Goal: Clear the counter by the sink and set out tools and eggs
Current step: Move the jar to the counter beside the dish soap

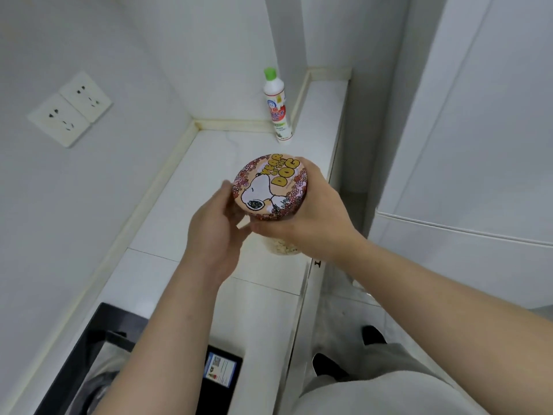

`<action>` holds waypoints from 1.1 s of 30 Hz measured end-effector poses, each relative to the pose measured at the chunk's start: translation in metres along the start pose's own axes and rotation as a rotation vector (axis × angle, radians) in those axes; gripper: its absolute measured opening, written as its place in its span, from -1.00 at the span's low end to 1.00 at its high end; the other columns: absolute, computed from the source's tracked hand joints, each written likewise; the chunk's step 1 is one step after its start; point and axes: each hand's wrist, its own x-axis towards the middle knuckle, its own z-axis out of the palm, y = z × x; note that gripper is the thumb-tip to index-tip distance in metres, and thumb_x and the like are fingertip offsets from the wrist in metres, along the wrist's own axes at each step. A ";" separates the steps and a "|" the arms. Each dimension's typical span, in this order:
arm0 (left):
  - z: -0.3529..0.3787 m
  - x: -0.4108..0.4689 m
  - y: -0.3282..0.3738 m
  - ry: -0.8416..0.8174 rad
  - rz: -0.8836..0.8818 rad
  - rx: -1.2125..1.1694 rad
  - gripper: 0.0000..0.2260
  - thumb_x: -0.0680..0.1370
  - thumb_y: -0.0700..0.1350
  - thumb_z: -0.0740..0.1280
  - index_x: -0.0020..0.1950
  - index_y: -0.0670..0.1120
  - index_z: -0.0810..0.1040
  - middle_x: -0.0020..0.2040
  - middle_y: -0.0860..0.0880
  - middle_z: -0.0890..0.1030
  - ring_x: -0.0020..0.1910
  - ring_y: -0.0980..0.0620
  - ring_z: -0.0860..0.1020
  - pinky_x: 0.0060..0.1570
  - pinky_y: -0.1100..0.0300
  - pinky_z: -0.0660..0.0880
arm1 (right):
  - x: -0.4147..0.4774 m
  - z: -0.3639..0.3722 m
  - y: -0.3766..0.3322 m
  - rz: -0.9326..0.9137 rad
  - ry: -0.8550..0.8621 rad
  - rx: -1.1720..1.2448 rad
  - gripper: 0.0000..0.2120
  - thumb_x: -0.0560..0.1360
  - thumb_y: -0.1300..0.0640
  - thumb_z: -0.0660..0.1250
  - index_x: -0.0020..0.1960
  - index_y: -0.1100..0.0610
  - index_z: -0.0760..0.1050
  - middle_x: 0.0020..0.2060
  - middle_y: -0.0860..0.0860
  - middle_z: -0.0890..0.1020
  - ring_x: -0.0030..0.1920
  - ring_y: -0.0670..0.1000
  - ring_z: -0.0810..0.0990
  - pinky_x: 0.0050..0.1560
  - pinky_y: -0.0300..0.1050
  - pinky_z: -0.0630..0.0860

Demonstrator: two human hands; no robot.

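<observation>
Jar (281,250), held over the counter (227,151) nearer me than the bottle (278,106), must be carried level: my right hand (311,220) grips its lid (270,187), my left hand (212,223) curls round its side.

Single head-worn camera, wide-angle. Looks forward and steeply down along white stone countertop (206,163) toward its far corner. Very near: left hand (214,226), right hand (314,223) and clear jar with pink cartoon-dog lid (269,187) fill frame centre, forearms entering from bottom edge. Left margin: white wall with socket plates (74,190). Right margin: white appliance door (478,145), grey floor (344,313) below countertop's front edge. Straight lines bow near margins.
</observation>
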 end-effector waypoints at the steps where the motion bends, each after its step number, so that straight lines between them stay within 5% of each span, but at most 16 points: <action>1: -0.001 0.006 0.006 -0.003 0.028 0.027 -0.61 0.66 0.08 0.18 0.27 -0.15 0.61 0.21 -0.11 0.66 0.19 -0.07 0.60 0.34 -0.20 0.43 | 0.012 0.002 0.004 -0.007 -0.001 -0.010 -0.21 0.15 -0.07 0.67 0.22 -0.23 0.29 0.09 -0.28 0.58 0.12 -0.26 0.56 0.12 -0.26 0.52; 4: 0.001 0.021 0.021 -0.048 0.170 0.237 -0.62 0.56 0.16 0.34 0.28 -0.01 0.59 0.13 0.06 0.69 0.13 0.10 0.64 0.18 0.02 0.55 | 0.042 0.008 0.013 -0.036 -0.004 -0.026 -0.23 0.17 -0.05 0.67 0.19 -0.26 0.25 0.04 -0.32 0.57 0.07 -0.32 0.54 0.00 -0.46 0.45; 7: -0.001 0.057 0.028 -0.091 0.232 0.579 -0.10 0.24 0.13 0.61 0.52 0.07 0.33 0.26 0.21 0.57 0.20 0.24 0.57 0.16 0.23 0.54 | 0.080 0.017 0.031 -0.057 -0.034 0.005 -0.26 0.20 -0.01 0.67 0.15 -0.29 0.25 0.00 -0.37 0.55 0.03 -0.39 0.52 -0.07 -0.53 0.42; 9: 0.002 0.073 0.030 -0.112 0.263 0.744 -0.01 0.21 0.03 0.67 0.55 0.11 0.26 0.28 0.28 0.50 0.23 0.29 0.53 0.19 0.28 0.52 | 0.096 0.023 0.042 -0.083 -0.046 -0.006 -0.26 0.21 -0.02 0.66 0.16 -0.31 0.24 0.04 -0.34 0.54 0.04 -0.42 0.50 -0.04 -0.56 0.38; 16: -0.003 0.159 0.031 -0.072 0.179 0.893 0.00 0.15 -0.02 0.62 0.54 0.12 0.27 0.33 0.21 0.48 0.27 0.16 0.53 0.27 0.09 0.52 | 0.167 0.048 0.089 -0.048 -0.128 0.073 -0.24 0.21 0.03 0.66 0.27 -0.18 0.34 0.12 -0.27 0.59 0.16 -0.23 0.56 0.17 -0.19 0.54; 24: -0.012 0.230 0.018 -0.017 0.200 0.890 -0.16 0.23 -0.14 0.65 0.44 0.09 0.37 0.07 0.36 0.50 0.17 0.20 0.56 0.21 0.13 0.54 | 0.229 0.070 0.122 0.006 -0.178 0.092 -0.21 0.21 0.13 0.68 0.29 -0.13 0.32 0.11 -0.24 0.60 0.13 -0.32 0.55 0.09 -0.41 0.46; 30: -0.017 0.274 0.015 0.005 0.213 0.928 -0.15 0.22 -0.11 0.65 0.43 0.08 0.36 0.04 0.35 0.48 0.15 0.13 0.57 0.18 0.14 0.54 | 0.263 0.084 0.137 0.032 -0.176 0.104 -0.21 0.20 0.06 0.63 0.34 -0.01 0.35 0.16 -0.17 0.62 0.18 -0.18 0.59 0.21 -0.03 0.56; 33: -0.016 0.291 0.012 -0.003 0.206 0.935 -0.19 0.22 -0.12 0.64 0.41 0.06 0.38 0.04 0.31 0.50 0.14 0.13 0.57 0.16 0.12 0.56 | 0.276 0.087 0.145 0.045 -0.177 0.129 -0.23 0.22 0.13 0.61 0.35 0.06 0.35 0.17 -0.11 0.62 0.19 -0.14 0.60 0.20 -0.05 0.56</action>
